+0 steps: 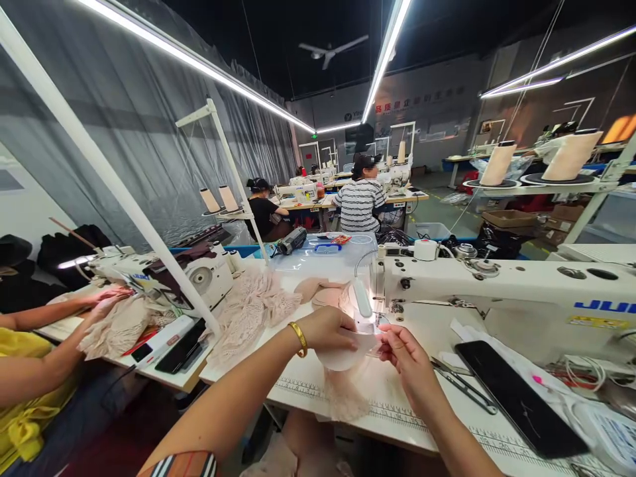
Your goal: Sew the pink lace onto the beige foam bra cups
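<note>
My left hand, with a gold bangle at the wrist, grips a pale pink rounded fabric piece that looks like a bra cup. The thumb and fingers of my right hand are pinched together at the piece's right edge, close to the needle area of the white sewing machine. A small lit lamp shines just above. Sheer beige lace hangs below the piece over the table's front edge. More pale pink cup-shaped pieces lie behind my left hand.
A heap of beige lace lies to the left. On the right are a black phone and thread snips. A measuring tape runs along the front edge. At left, a co-worker's hands hold lace at another machine.
</note>
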Demonstrator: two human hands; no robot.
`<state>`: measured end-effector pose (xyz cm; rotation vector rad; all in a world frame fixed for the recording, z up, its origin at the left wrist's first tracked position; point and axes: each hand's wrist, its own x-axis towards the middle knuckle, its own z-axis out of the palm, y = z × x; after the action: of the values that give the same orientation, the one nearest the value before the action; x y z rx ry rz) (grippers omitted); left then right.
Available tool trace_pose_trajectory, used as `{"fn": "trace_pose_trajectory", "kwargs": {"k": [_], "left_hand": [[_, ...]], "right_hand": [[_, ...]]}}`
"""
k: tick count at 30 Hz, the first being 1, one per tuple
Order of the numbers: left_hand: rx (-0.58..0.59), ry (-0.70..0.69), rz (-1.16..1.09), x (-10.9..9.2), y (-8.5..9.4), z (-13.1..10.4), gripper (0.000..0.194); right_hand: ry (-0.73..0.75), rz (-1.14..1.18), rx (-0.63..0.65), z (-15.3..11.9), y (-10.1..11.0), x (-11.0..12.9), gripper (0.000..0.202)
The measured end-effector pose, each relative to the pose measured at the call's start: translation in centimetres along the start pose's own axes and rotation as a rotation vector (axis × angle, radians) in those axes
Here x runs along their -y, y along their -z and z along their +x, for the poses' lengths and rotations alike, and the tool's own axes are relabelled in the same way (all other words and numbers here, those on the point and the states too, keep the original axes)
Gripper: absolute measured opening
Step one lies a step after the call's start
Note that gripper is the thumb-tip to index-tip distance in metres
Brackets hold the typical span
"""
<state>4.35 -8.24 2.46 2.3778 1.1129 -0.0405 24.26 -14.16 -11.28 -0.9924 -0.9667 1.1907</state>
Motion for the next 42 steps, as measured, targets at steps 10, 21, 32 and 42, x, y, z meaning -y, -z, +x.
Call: {"fn": "trace_pose_trajectory", "kwargs": {"k": [10, 21, 32, 42], "left_hand": [[-0.001, 0.054, 0.142, -1.4, 0.4, 0.1, 0.011], [-0.013, 0.094, -0.005, 0.3, -0.1, -1.7, 0.016], [0.080, 0.012, -0.005, 2.1, -2.4, 0.8, 0.016], [0.101, 0.025, 0.049, 5.1, -5.8, 1.2, 0.018]], "right_hand": [[0.081, -0.093, 0.108, 0.3, -0.9, 0.7, 0.057], [0.129, -0.135, 0.147, 0.7, -1.9, 0.1, 0.052], [0.032, -0.099, -0.010, -0.2, -0.9, 0.3, 0.059], [0.001, -0.118, -0.128, -0.8, 0.5, -0.5, 0.054]]}}
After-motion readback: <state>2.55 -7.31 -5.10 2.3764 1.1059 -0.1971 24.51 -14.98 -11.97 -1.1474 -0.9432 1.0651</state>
